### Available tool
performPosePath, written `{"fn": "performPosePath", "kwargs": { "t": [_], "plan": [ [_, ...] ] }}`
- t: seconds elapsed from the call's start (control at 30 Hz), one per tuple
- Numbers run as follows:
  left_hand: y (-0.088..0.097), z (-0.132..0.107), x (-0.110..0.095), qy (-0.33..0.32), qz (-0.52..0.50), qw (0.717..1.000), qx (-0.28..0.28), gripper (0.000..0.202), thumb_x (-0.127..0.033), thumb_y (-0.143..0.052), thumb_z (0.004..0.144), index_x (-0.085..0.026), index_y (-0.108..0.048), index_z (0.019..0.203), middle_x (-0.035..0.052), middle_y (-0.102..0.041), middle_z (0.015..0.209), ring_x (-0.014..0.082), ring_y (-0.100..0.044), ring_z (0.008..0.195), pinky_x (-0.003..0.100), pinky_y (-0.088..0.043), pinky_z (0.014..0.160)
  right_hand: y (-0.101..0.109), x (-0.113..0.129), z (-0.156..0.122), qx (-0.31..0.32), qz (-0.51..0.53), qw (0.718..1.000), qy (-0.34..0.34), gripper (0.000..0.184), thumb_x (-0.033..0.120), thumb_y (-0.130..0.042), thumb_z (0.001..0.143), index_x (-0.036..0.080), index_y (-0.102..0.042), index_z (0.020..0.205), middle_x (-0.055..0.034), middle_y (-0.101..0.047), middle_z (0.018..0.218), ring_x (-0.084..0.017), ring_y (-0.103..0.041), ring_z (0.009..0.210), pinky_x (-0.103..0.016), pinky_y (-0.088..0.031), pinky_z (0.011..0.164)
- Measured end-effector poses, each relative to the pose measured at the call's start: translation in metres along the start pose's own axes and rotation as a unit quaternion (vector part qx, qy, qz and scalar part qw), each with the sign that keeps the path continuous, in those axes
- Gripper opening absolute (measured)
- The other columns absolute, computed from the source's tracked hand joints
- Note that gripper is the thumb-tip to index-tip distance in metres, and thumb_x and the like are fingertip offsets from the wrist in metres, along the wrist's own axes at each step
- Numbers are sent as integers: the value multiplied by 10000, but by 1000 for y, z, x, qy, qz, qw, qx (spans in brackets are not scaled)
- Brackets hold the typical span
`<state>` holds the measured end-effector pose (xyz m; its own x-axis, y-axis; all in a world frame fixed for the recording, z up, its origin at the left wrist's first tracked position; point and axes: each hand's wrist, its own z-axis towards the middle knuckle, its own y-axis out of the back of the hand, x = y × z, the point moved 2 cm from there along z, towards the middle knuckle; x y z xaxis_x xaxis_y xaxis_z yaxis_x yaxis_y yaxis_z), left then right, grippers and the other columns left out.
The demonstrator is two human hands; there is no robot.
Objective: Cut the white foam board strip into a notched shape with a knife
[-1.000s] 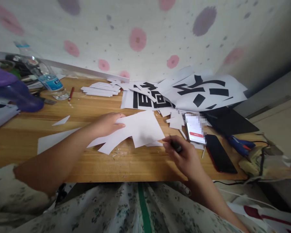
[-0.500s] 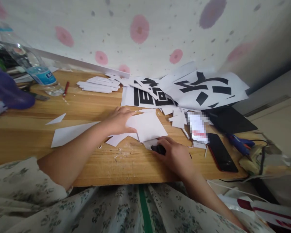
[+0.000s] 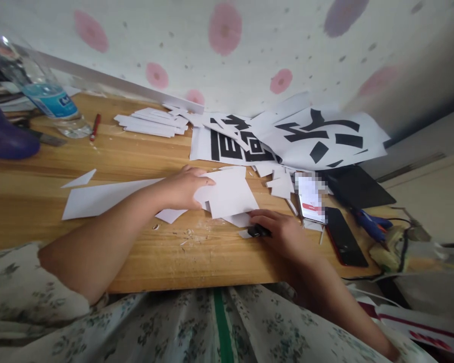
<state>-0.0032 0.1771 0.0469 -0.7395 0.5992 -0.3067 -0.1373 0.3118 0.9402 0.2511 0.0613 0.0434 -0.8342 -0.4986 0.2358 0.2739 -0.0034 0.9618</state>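
A roughly square piece of white card (image 3: 232,194) lies on the wooden table, overlapping other white pieces. My left hand (image 3: 183,187) is at its left edge, thumb and fingers bent and holding it. Closed in my right hand (image 3: 283,232) is a short black tool that looks like a utility knife (image 3: 259,231), a pale flat tip pointing left. The index finger of that hand touches the card's lower right corner. A long white strip (image 3: 102,197) lies partly under my left forearm.
White strips (image 3: 151,122) are stacked at the back. Printed sheets (image 3: 321,136) lean against the wall. To the right lie white scraps (image 3: 281,184), a lit phone (image 3: 310,199), a dark phone (image 3: 346,237) and a blue glue gun (image 3: 373,224). A bottle (image 3: 56,106) stands at left.
My right hand has shifted slightly right with the black tool, away from the card's lower edge. My left thumb has drawn back left from the card's surface. The view has shifted a little.
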Motion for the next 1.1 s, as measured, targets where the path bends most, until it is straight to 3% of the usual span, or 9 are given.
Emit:
{"fn": "performPosePath", "kwargs": {
  "t": [0.2,0.37,0.47,0.7,0.83,0.9,1.0,1.1],
  "plan": [
    [2,0,4,2,-20,999,-47,653,-285,-643,666,-283,-573,1315,55,-419,1486,333,-313,1379,445,-289,1120,7,-6,-6,-64,42,997,-12,232,191,-653,824,209,-661,1055,-67,-734,1087,-233,-697,978,-341,-551,842],
    [3,0,4,13,-5,997,-74,645,-240,-611,652,-258,-586,1296,69,-401,1502,327,-373,1341,442,-301,1113,-12,21,7,-87,-48,995,-15,138,220,-686,792,195,-687,927,-63,-741,1100,-260,-713,866,-356,-552,723],
    [4,-1,3,8,-7,997,-77,628,-245,-604,658,-264,-590,1286,65,-410,1495,313,-375,1345,442,-283,1124,-18,29,14,-67,-66,995,-26,148,200,-716,757,197,-689,902,-67,-740,1101,-260,-709,875,-331,-534,705],
    [3,-3,-5,8,-18,999,-30,645,-290,-616,669,-269,-568,1312,69,-469,1437,320,-354,1353,442,-299,1112,-8,18,9,-28,-39,999,-3,136,146,-683,756,206,-692,877,-57,-752,992,-245,-693,836,-326,-514,682],
    [0,-3,-5,-8,-21,1000,-3,641,-279,-619,674,-304,-564,1312,54,-488,1411,316,-387,1323,443,-317,1097,-1,14,-4,-110,51,991,51,213,116,-612,815,207,-684,994,-64,-751,960,-219,-677,819,-338,-525,710],
    [-2,-3,-5,-22,-15,1000,-1,635,-272,-621,679,-303,-569,1311,65,-474,1420,315,-383,1323,434,-320,1094,4,10,-11,-197,140,970,7,258,152,-617,842,228,-667,1083,-52,-748,912,-198,-673,779,-323,-525,674],
    [-5,-3,-5,-31,-15,999,16,644,-257,-614,692,-309,-551,1331,65,-455,1438,302,-372,1333,417,-317,1097,7,2,-15,-309,297,898,-97,302,237,-590,894,259,-627,1193,-11,-705,774,-156,-628,633,-291,-496,572],
    [-6,-4,-6,-27,-14,999,35,644,-246,-593,709,-297,-530,1348,67,-436,1464,281,-362,1349,404,-304,1107,-1,-4,-11,-343,403,838,-134,296,315,-617,882,255,-634,1171,6,-648,749,-139,-594,611,-291,-489,576]
  ]
}}
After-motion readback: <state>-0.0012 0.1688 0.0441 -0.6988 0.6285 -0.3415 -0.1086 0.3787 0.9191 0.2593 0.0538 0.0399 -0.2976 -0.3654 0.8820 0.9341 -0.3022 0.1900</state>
